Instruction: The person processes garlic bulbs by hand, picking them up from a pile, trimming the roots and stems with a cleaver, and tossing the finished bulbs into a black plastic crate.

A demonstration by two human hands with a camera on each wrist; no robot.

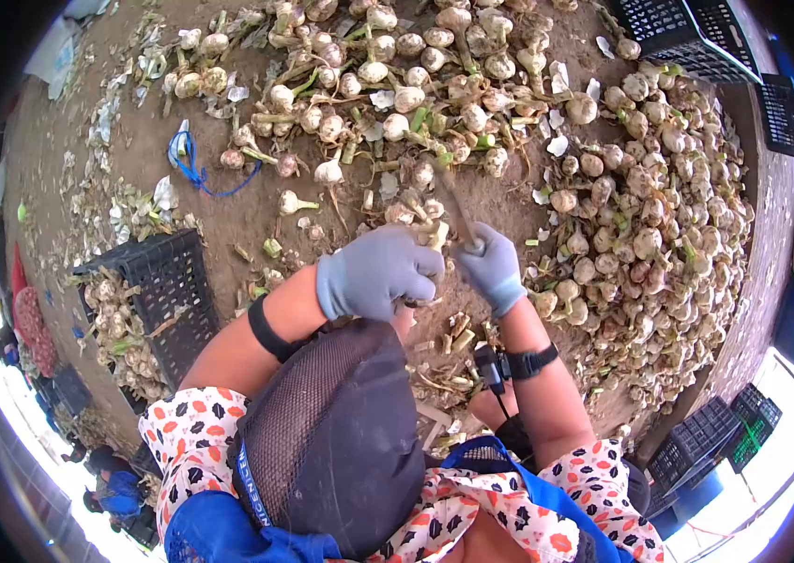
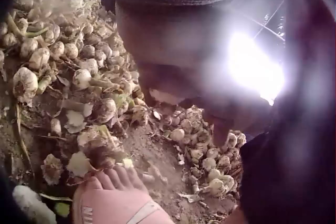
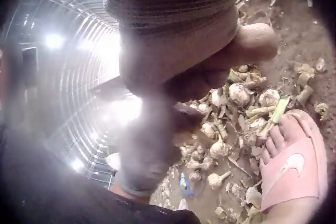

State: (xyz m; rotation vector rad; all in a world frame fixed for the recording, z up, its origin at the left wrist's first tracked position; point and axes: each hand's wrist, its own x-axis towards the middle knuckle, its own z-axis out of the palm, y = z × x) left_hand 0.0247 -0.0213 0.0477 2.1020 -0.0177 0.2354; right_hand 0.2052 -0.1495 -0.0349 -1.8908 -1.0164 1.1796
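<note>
In the head view my gloved left hand has its fingers curled around a garlic bulb with a cut stem, partly hidden by the fingers. Just to its right, my gloved right hand grips a knife, blade pointing up and left over the garlic on the ground. Blurred and dark, the left glove fills the top of the left wrist view, its fingertips unclear. The right glove spans the upper middle of the right wrist view; the knife cannot be made out there.
A large garlic heap lies at the right, with more stemmed bulbs ahead. At the left stands a black crate beside more garlic. Blue string lies on the soil. Sandalled feet are close below the hands.
</note>
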